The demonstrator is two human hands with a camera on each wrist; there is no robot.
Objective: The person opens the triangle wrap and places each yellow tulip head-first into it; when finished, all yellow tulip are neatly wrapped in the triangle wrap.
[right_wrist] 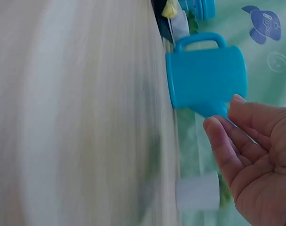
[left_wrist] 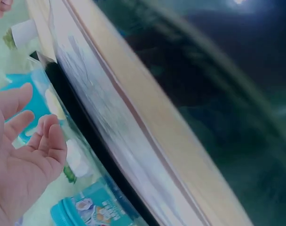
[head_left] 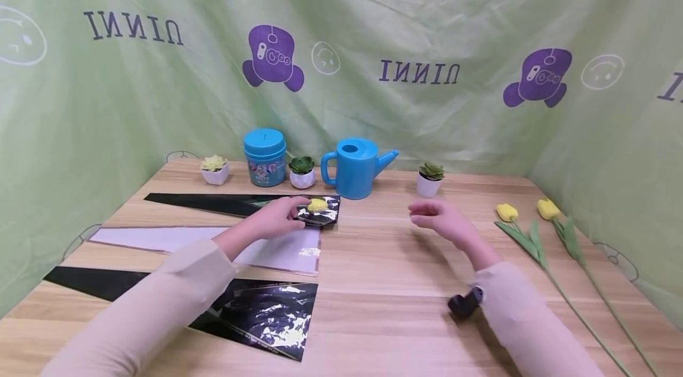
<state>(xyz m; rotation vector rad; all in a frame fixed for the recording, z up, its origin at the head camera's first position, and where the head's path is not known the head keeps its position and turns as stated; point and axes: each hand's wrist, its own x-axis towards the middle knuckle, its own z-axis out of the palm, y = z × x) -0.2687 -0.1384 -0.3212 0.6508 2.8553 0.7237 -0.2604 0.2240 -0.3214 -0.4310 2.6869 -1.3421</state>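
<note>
My left hand (head_left: 271, 218) hovers over the near edge of a far black flower sleeve (head_left: 205, 203), fingers loosely bent and holding nothing in the left wrist view. A yellow tulip head (head_left: 318, 205) shows inside the sleeve's wide end, right by the fingertips. My right hand (head_left: 440, 220) is raised above the table, fingers relaxed and apart from any object. Past it stand a blue watering can (head_left: 354, 171) and a small potted succulent (head_left: 429, 181). Two yellow tulips, a nearer one (head_left: 507, 212) and an outer one (head_left: 548, 208), lie at the right with long green stems.
A white sleeve (head_left: 288, 249) and another black sleeve (head_left: 261, 312) lie at the left, partly under my left arm. Along the back stand a blue lidded tub (head_left: 265, 166), a pale succulent (head_left: 214, 171) and a green succulent (head_left: 302, 173). Green printed cloth (head_left: 341, 104) surrounds the table.
</note>
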